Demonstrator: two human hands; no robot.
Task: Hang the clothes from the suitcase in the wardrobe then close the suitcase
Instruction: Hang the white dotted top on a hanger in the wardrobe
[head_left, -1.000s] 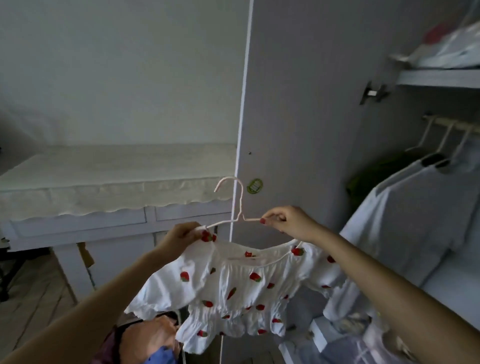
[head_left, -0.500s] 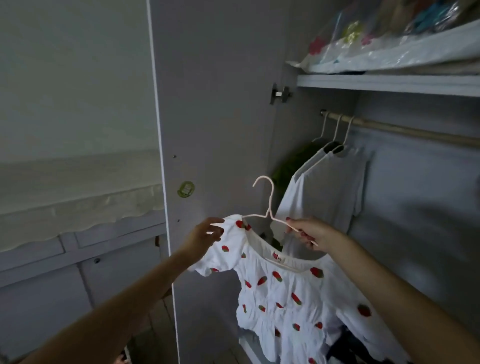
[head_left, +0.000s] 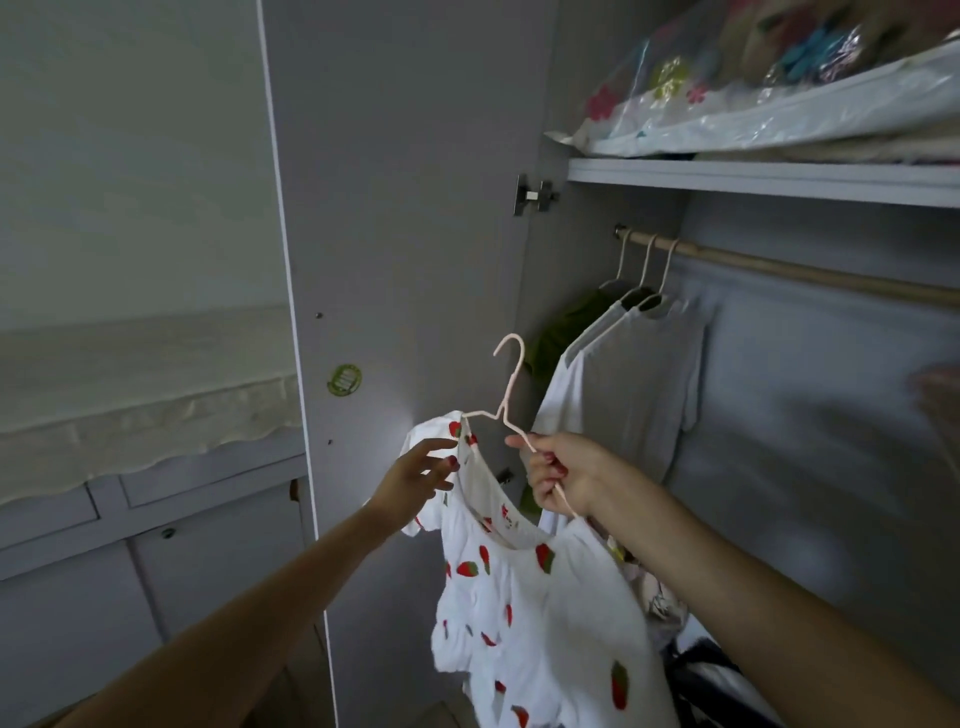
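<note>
Strawberry-printed white cotton top (head_left: 524, 587) hangs on a thin pale pink wire hanger (head_left: 506, 410), held up in front of an open grey wardrobe (head_left: 810, 182). The right hand (head_left: 563, 475) grips the hanger's right arm, fingers curled round the wire. The left hand (head_left: 415, 475) is spread with relaxed fingers, its fingertips at the top's left shoulder, holding nothing. Farther back and to the right, a pale wooden rail (head_left: 779, 267) carries three hangers with white T-shirts (head_left: 634, 379) and a green garment (head_left: 563, 332) at the left end. Above the rail, a shelf holds clear plastic bags of bedding (head_left: 769, 104). The wardrobe door (head_left: 395, 208) stands open on the left.
</note>
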